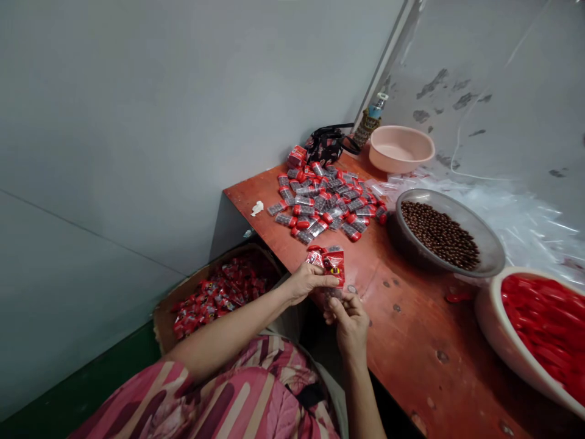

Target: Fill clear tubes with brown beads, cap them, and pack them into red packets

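My left hand (307,283) is closed around a red printed packet (336,266), with its thumb lying across the front. A second shiny red piece shows beside that packet, and its kind is unclear. Just below, the thumb and fingers of my right hand (351,320) pinch the lower end of a small clear tube with dark contents (332,293), which meets the packet. Beyond both hands lies a loose pile of small clear tubes (320,201) with red caps and dark contents.
A grey bowl of brown balls (439,235) and a white basin of red plastic pieces (543,329) stand to the right. Clear plastic sleeves (525,213) lie behind them. A pink basin (402,149), bottle (369,121) and dark bag (325,145) are farther back. Below left sits a carton of red packets (219,296).
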{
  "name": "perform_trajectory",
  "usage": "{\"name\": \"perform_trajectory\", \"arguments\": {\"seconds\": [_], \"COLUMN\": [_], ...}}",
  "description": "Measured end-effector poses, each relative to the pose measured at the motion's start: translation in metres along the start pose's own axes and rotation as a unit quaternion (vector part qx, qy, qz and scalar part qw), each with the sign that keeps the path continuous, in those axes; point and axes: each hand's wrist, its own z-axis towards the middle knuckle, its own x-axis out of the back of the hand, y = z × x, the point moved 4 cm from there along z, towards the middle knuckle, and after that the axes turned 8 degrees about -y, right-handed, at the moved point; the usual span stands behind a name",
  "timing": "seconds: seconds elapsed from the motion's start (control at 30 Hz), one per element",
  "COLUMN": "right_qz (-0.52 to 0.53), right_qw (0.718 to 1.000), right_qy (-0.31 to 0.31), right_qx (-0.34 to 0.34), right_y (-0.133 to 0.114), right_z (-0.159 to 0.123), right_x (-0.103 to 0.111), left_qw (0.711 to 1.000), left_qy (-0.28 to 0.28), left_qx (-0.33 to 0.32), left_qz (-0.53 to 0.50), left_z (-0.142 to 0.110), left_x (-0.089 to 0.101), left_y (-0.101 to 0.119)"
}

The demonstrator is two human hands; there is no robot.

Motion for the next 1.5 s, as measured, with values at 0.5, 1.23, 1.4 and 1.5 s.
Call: {"name": "perform_trajectory", "arguments": {"seconds": [0.5,1.23,1.4,1.5], "right_qz": [-0.004,0.143,0.156,0.132], "right_qw": [0.999,0.989,0.988,0.988], "right_qy": [0.052,0.027,-0.012,-0.067], "right_qx": [-0.01,-0.015,-0.018,-0.047], "right_y": [-0.005,0.01,0.01,0.011], "right_z": [-0.001,-0.002,0.009,0.015], "right_x": [0.001,-0.005,-0.01,-0.024], "left_qw": [0.999,0.997,0.993,0.989], "left_qy": [0.011,0.003,-0.07,-0.098], "left_qx": [0.032,0.023,0.048,0.061], "left_qz": [0.035,-0.077,-0.083,-0.089], "left_z": [0.0,-0.015,-0.025,-0.034], "left_x": [-0.003,-0.003,-0.003,0.005], "left_y": [-0.003,-0.022,-0.021,-0.015]}}
